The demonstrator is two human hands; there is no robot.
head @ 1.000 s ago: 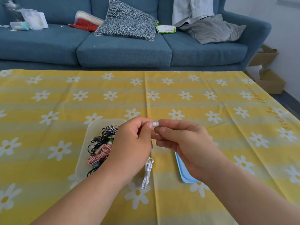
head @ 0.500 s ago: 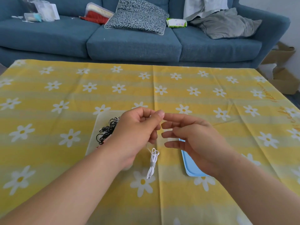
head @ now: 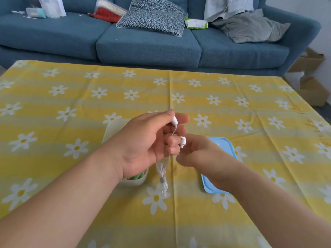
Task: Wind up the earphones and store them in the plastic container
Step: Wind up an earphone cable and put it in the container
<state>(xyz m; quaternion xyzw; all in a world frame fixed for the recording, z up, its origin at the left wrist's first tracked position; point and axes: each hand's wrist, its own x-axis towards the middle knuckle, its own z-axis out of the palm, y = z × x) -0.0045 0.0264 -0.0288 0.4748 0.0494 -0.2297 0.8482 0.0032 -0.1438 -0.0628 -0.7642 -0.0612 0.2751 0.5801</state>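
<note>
Two buds sit at the fingertips. The upper bud [head: 174, 120] is pinched between thumb and forefinger of the left hand [head: 143, 144]. The lower bud [head: 183, 142] lies just beneath, touching that hand's curled lower fingers and the tips of the right hand [head: 206, 158]. The right fingers bend toward it, but I cannot tell whether they pinch it or only touch it. If they only touch it, any turn of the wrist could let that bud drop and pull cord out after it.

Below the left fist the rest of the earphones [head: 162, 176] hangs as a slack, unbound bunch, its end at or just above the table [head: 250, 104]. A loosened grip would let those loops slide apart and knot, and a dragging end could catch.

The container [head: 111, 129] stands near the table's middle, toward the near edge, mostly hidden under the left wrist. Something green shows at its near corner, so it may already be crowded, and new cord could tangle with what is inside. A low wrist might also shove it. The lid [head: 225, 145] lies just to the right, under the right hand.
</note>
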